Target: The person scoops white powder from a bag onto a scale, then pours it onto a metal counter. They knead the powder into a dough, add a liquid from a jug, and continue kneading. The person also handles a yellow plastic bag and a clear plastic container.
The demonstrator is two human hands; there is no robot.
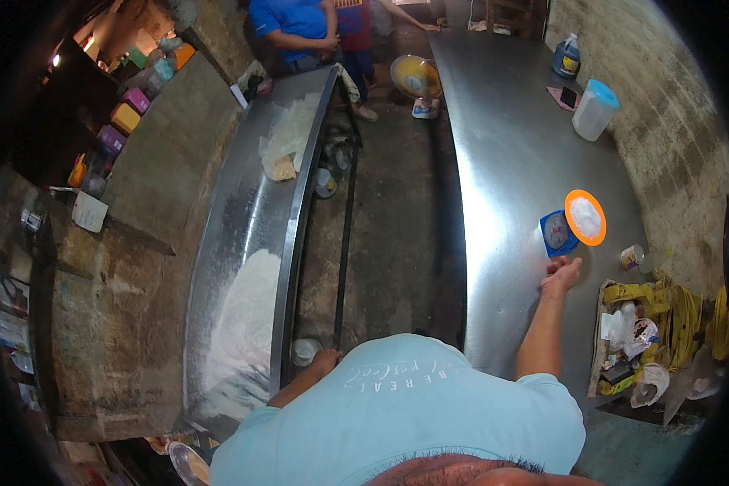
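Observation:
My right hand (561, 276) is held over the steel table (516, 146), just on the near side of a small blue dial scale (557, 232). Its fingers are loosely curled and apart, with nothing seen in them. An orange plate (603, 223) of white granular stuff (585, 217) rests on top of the scale. My left hand (326, 363) hangs low beside my body, partly hidden by my shirt. Close to it is a whitish round object (307, 352); whether the hand touches it cannot be made out.
White powder (249, 316) is heaped in a long metal trough (225, 255) on the left, with plastic bags (291, 133) farther up. A lidded pitcher (595, 110), a can (632, 257) and a cluttered box (607, 340) line the right. A person (297, 33) stands at the far end.

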